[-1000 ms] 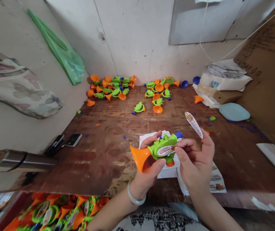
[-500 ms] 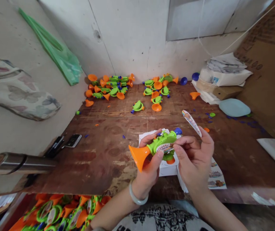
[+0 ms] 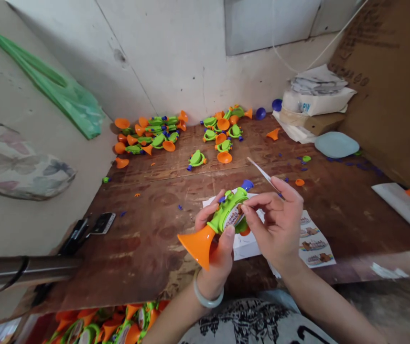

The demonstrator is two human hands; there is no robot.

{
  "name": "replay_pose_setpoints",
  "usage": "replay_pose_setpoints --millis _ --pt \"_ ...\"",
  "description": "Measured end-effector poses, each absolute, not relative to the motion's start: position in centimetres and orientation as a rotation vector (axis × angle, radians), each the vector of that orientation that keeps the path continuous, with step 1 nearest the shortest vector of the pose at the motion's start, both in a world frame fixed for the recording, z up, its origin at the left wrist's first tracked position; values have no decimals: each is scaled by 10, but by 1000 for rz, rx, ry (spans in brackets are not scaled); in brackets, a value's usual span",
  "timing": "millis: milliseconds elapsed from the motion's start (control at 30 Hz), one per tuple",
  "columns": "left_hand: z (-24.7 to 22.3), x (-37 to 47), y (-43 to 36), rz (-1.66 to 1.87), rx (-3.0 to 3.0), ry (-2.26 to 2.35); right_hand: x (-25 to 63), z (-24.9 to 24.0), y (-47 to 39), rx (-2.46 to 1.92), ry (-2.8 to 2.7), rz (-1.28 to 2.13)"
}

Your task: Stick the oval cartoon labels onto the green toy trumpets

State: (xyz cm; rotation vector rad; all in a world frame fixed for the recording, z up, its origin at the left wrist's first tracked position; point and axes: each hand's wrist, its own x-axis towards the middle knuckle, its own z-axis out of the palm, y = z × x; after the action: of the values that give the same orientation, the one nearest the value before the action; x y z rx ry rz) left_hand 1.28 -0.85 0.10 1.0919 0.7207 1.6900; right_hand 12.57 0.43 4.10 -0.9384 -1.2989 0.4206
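My left hand (image 3: 218,253) is wrapped round a green toy trumpet (image 3: 222,215) with an orange bell and a blue mouthpiece, tilted so the bell points down to the left. On the trumpet's oval side lies a printed sticker (image 3: 232,219); my left thumb presses near its lower end. The thumb and fingertips of my right hand (image 3: 276,229) pinch at the sticker's upper end, against the trumpet. A second sticker (image 3: 260,169), seen nearly edge-on, sticks up from between other fingers of that hand. Beneath lie white papers and a sheet of printed stickers (image 3: 314,244).
Several toy trumpets (image 3: 158,140) are piled along the back wall, and more fill a container (image 3: 108,325) below the table's front edge. A steel flask (image 3: 29,273) and a phone (image 3: 103,223) are at left. A pale blue lid (image 3: 336,145) and a cardboard box (image 3: 391,95) stand right.
The trumpet has tilted, its bell lower and its mouthpiece higher. The sticker's far end now lies closer to the trumpet's side. The spare sticker has turned edge-on, and the camera view has shifted.
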Motion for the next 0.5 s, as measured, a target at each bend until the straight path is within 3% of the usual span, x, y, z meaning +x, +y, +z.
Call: replay_pose_setpoints --millis 200,367,500 --pt "-1 12 -8 1702 1088 742 129 36 9 -983 -1350 388" --pt "11 11 -5 1705 942 726 151 16 28 -1179 -1225 129" --pt "15 17 1 1594 736 692 149 13 27 -1048 -1329 582"
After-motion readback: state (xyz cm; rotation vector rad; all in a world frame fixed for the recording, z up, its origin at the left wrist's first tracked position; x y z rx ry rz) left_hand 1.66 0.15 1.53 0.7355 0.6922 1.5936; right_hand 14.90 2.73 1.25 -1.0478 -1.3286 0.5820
